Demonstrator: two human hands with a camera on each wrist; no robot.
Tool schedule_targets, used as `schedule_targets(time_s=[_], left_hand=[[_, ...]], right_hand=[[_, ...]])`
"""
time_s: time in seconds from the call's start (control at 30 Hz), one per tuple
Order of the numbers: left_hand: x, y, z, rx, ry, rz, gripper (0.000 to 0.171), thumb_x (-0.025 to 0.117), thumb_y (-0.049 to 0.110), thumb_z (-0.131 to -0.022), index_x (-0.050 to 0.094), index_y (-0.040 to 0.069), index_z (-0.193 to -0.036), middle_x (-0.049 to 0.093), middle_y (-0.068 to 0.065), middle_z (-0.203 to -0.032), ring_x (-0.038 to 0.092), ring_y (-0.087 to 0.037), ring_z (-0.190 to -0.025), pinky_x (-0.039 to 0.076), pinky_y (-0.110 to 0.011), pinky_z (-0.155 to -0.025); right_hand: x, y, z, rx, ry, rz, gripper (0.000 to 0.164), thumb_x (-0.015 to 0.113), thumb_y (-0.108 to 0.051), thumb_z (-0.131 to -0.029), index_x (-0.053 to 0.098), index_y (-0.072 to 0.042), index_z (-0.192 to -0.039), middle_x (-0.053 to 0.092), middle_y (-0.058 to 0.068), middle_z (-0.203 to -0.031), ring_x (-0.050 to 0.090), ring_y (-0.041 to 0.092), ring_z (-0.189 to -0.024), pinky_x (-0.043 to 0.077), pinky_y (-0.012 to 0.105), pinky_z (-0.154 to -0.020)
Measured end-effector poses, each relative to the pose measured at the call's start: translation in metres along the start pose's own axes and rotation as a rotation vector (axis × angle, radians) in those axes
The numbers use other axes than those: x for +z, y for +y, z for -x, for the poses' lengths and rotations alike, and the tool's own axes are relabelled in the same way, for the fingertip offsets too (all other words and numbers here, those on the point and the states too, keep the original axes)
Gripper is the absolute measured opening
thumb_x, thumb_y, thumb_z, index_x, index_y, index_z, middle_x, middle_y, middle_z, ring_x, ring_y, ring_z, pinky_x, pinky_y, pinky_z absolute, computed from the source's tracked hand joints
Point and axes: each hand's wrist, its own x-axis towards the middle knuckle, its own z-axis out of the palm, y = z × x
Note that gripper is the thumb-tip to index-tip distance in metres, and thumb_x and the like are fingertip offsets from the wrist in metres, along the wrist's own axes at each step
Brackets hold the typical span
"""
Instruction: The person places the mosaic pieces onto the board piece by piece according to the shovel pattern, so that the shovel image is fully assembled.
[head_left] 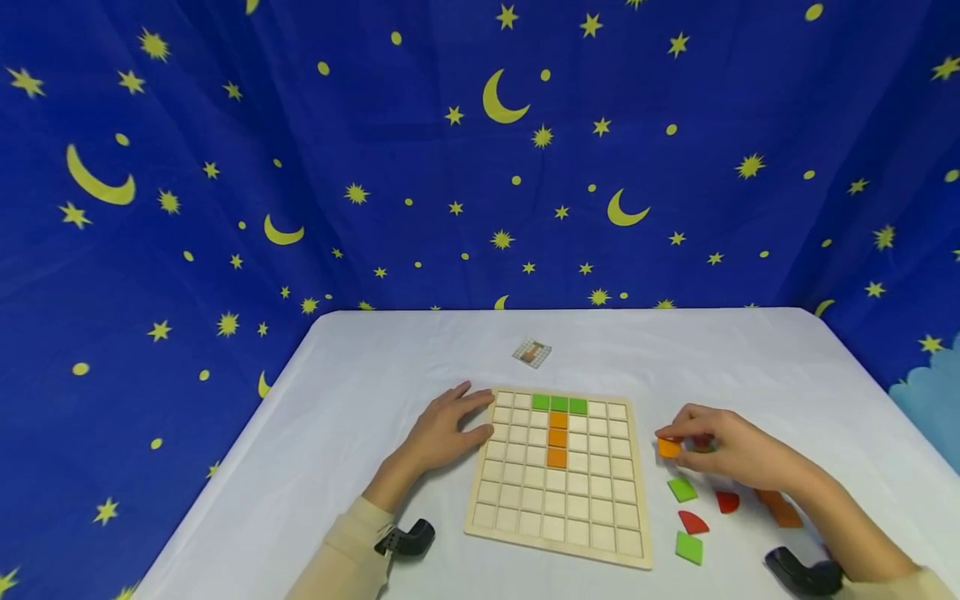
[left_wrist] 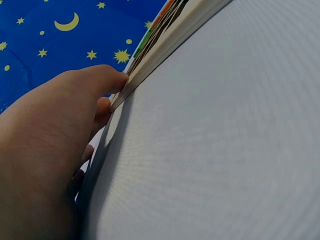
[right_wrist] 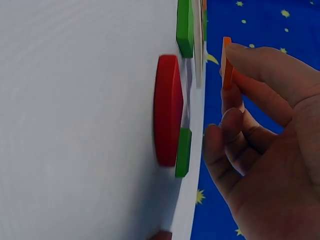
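Observation:
A wooden grid board lies in front of me with three green tiles in a row along its far edge. Below the middle green one, three orange tiles run down a single column. My left hand touches the board's left rim near the far corner, fingers extended; the left wrist view shows its thumb against the edge. To the right of the board, my right hand pinches an orange tile between thumb and finger, raised off the table in the right wrist view.
Right of the board lie loose green tiles, red quarter-round pieces and brown-orange pieces partly under the right forearm. A small picture card with a grid pattern rests beyond the board. Blue star-patterned cloth surrounds the white table.

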Motion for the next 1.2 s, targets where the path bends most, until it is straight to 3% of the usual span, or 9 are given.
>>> schedule_targets(time_s=[0.5, 1.2], left_hand=[[-0.004, 0.0, 0.001, -0.016, 0.003, 0.0, 0.054, 0.062, 0.05, -0.089, 0.054, 0.029, -0.138, 0.047, 0.01, -0.143, 0.027, -0.021, -0.14, 0.027, -0.054, -0.107], [-0.001, 0.001, 0.001, -0.005, 0.008, -0.008, 0.053, 0.062, 0.049, -0.089, 0.056, 0.027, -0.137, 0.047, 0.013, -0.141, 0.028, -0.021, -0.14, 0.028, -0.053, -0.107]], right_hand=[[0.011, -0.018, -0.02, -0.114, -0.056, 0.009, 0.032, 0.075, -0.027, -0.084, 0.072, -0.021, -0.115, 0.058, -0.009, -0.095, 0.052, 0.016, -0.081, 0.044, 0.024, -0.065], [0.029, -0.045, -0.046, -0.305, -0.055, -0.04, 0.031, 0.075, -0.017, -0.085, 0.072, -0.015, -0.116, 0.057, -0.006, -0.093, 0.053, 0.018, -0.071, 0.044, 0.023, -0.058]])
